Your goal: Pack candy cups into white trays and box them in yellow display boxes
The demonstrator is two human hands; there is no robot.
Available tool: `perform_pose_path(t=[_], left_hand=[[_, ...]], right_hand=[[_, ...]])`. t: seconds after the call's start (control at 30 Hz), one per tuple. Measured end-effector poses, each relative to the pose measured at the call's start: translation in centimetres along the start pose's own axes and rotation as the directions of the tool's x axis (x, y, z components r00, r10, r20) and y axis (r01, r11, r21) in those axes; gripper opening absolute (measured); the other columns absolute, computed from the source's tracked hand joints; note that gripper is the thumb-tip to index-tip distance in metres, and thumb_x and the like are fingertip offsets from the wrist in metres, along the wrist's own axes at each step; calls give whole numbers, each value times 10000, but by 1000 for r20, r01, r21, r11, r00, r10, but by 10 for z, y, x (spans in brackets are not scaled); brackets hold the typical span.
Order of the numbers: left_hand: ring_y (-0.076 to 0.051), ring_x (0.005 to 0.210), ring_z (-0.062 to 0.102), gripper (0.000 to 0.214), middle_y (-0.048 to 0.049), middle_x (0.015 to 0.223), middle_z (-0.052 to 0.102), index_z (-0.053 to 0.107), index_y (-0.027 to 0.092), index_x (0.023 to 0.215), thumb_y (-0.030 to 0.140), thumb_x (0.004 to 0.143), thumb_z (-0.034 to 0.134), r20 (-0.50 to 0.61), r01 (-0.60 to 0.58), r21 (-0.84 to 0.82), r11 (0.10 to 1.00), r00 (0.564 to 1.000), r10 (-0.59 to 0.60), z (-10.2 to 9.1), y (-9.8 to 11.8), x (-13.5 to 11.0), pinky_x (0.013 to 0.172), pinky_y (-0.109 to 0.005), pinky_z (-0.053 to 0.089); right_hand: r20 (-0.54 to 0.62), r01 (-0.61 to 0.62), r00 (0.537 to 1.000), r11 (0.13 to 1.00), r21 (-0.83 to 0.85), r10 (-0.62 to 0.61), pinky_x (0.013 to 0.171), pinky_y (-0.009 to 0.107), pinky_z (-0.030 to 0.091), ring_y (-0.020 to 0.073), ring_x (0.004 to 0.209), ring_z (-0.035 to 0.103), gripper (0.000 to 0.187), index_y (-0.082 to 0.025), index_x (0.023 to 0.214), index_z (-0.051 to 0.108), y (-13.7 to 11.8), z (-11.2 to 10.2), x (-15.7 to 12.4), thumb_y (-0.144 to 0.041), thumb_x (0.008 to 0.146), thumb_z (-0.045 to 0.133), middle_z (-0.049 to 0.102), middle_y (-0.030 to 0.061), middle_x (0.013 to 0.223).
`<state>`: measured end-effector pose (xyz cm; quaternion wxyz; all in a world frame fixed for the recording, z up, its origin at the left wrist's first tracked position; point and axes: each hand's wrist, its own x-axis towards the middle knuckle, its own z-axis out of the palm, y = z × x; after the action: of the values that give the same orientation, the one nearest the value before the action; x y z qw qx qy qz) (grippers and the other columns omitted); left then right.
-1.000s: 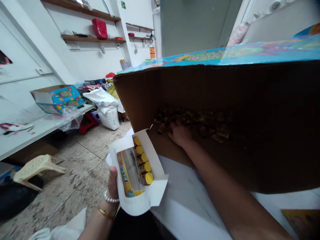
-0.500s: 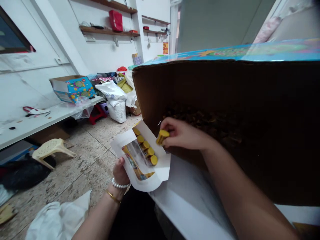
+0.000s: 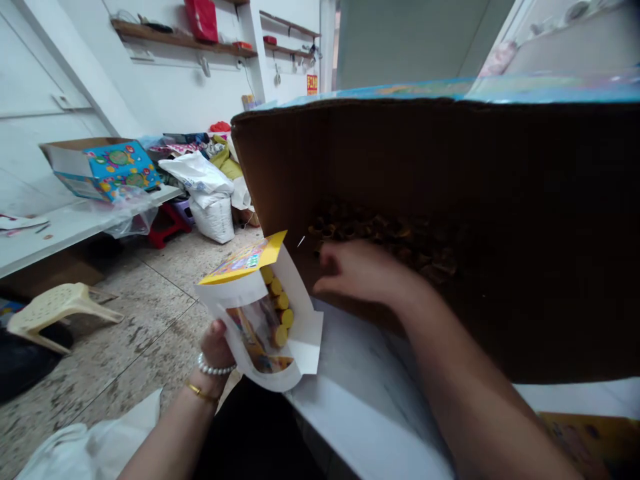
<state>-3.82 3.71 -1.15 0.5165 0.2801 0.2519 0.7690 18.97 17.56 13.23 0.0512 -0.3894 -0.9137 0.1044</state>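
My left hand [image 3: 216, 347], wearing a pearl bracelet and a gold bangle, grips an opened white-and-yellow carton [image 3: 245, 257] with a clear window. Inside the carton stands a row of small yellow-capped tubes [image 3: 283, 318]. My right hand [image 3: 357, 270] is at the mouth of a large cardboard box [image 3: 265, 173], thumb and fingers apart and slightly blurred, with nothing visible between them. Beyond the fingers, many small tubular pieces [image 3: 395, 233] lie in the dark of that box, hard to make out.
A white tabletop [image 3: 355, 373] lies under the large box. To the left are a cream plastic stool [image 3: 65, 303], a red stool [image 3: 170, 225], white sacks [image 3: 213, 213] and a bench [image 3: 75, 227] bearing a blue printed box [image 3: 123, 167]. Yellow printed packaging [image 3: 585, 433] is at lower right.
The yellow-capped piece that was in my right hand is no longer there, and that hand has opened near the box. The carton has tilted, showing its yellow flap. The view has shifted right.
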Motion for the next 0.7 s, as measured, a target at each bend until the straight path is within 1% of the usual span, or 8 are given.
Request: perform_pose_path(t=[0.03, 0.1, 0.2, 0.33, 0.4, 0.5, 0.57, 0.7], left_hand=[[-413, 1202, 610, 519, -72, 913, 802, 755, 290, 1082, 495, 610, 826, -1, 17, 9, 1000, 1000, -17, 2, 0, 2, 1060, -595, 447], [-418, 1216, 599, 565, -83, 959, 798, 745, 283, 1107, 553, 615, 813, -18, 40, 18, 999, 999, -40, 7, 0, 5, 1054, -602, 448], [-404, 1266, 561, 630, -84, 1084, 777, 717, 278, 1162, 558, 607, 819, -33, 45, 14, 999, 998, -44, 15, 1, 6, 1057, -565, 457], [-377, 1206, 616, 559, -54, 998, 798, 725, 277, 1134, 462, 615, 819, -67, 10, -35, 999, 998, -13, 15, 2, 7, 1047, -523, 477], [-376, 1115, 672, 508, -60, 924, 805, 736, 254, 1106, 441, 637, 791, -82, 15, -63, 998, 996, -20, 12, 3, 7, 1026, -534, 493], [-375, 1006, 717, 499, -90, 975, 798, 738, 227, 1095, 461, 655, 757, -78, 33, -82, 996, 996, -39, 8, 4, 7, 990, -554, 513], [-356, 953, 735, 462, -80, 975, 798, 749, 239, 1052, 471, 653, 762, -79, 21, -87, 996, 996, -28, 9, 4, 7, 983, -545, 521], [-335, 990, 730, 331, -20, 886, 806, 768, 290, 914, 459, 631, 794, -100, -16, -91, 996, 995, 7, 14, 5, 6, 1007, -508, 517]], right_hand=[[-85, -187, 980, 980, -63, 182, 575, 289, 388, 241, 756, 651, 363, -226, 993, 688, 20, -2, 5, -518, 780, 667, 722, 73, 872], [-235, -436, 885, 892, -119, 402, 674, 355, 449, 308, 893, 666, 404, -192, 1121, 673, 60, 5, 17, -496, 881, 557, 717, 147, 998], [-177, -510, 857, 846, -158, 484, 779, 426, 470, 350, 1000, 651, 368, -134, 1195, 661, 101, 29, 34, -320, 891, 566, 694, 219, 1091], [-98, -445, 895, 888, -117, 435, 759, 392, 475, 321, 937, 663, 272, -129, 1053, 716, 100, 45, 42, -175, 804, 615, 715, 198, 994], [-81, -365, 929, 929, -56, 360, 712, 331, 468, 271, 894, 663, 266, -160, 1049, 704, 83, 45, 43, -253, 808, 640, 721, 144, 975], [-40, -236, 971, 971, 46, 238, 598, 253, 420, 186, 761, 647, 268, -201, 1007, 691, 55, 50, 44, -391, 829, 630, 719, 59, 890], [-2, -172, 985, 982, 80, 173, 559, 246, 388, 174, 706, 630, 260, -192, 982, 699, 41, 58, 44, -354, 781, 669, 713, 51, 838], [13, -64, 998, 990, 123, 62, 640, 252, 409, 188, 791, 635, 505, -225, 1213, 657, 29, 55, 37, -194, 709, 664, 723, 55, 940]])
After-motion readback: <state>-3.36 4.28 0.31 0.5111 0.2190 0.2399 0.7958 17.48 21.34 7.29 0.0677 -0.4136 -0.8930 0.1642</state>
